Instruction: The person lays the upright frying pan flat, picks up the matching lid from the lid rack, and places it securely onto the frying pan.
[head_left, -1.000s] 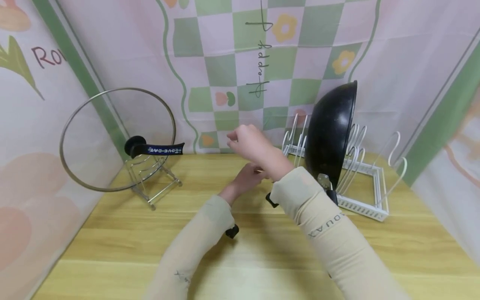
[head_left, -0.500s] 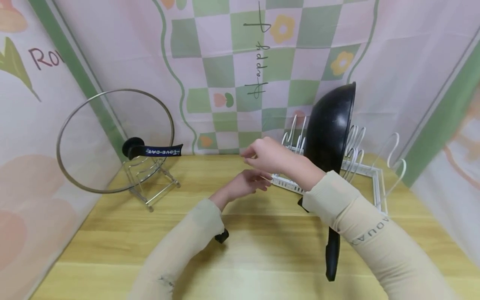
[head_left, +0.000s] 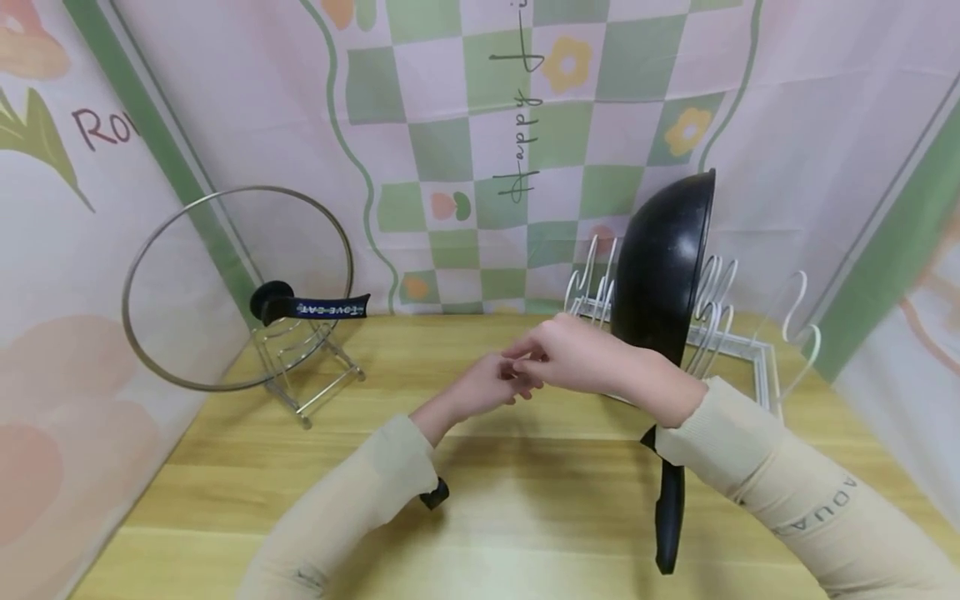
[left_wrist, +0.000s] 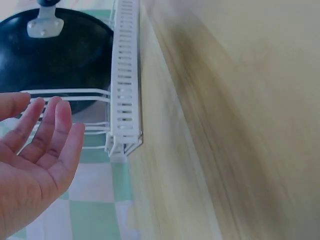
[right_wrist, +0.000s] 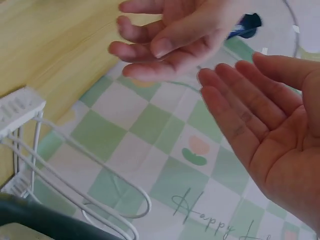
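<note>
My left hand (head_left: pixel 480 388) hovers over the middle of the table, fingers loosely bent and holding nothing. Close above it is my right hand (head_left: pixel 577 353), also holding nothing; the right wrist view shows a gap between the hands. To the right, a black wok (head_left: pixel 660 258) stands on its side in a white dish rack (head_left: pixel 765 367), its black handle (head_left: pixel 667 517) pointing toward me. My right forearm covers part of the wok and rack. At the left, a glass lid (head_left: pixel 348 250) with a black handle (head_left: pixel 322 307) leans upright in a small wire stand (head_left: pixel 322 392).
Behind the table (head_left: pixel 525 517) hangs a checked, printed cloth (head_left: pixel 495 125). The rack has several tall white wire loops (head_left: pixel 802 325) along it. Black straps show at both wrists, under the sleeves.
My right hand has moved right and down, closer to my left hand. The left hand has dropped slightly and its fingers have loosened. The wok's handle has come into sight. Wok and lid stay put.
</note>
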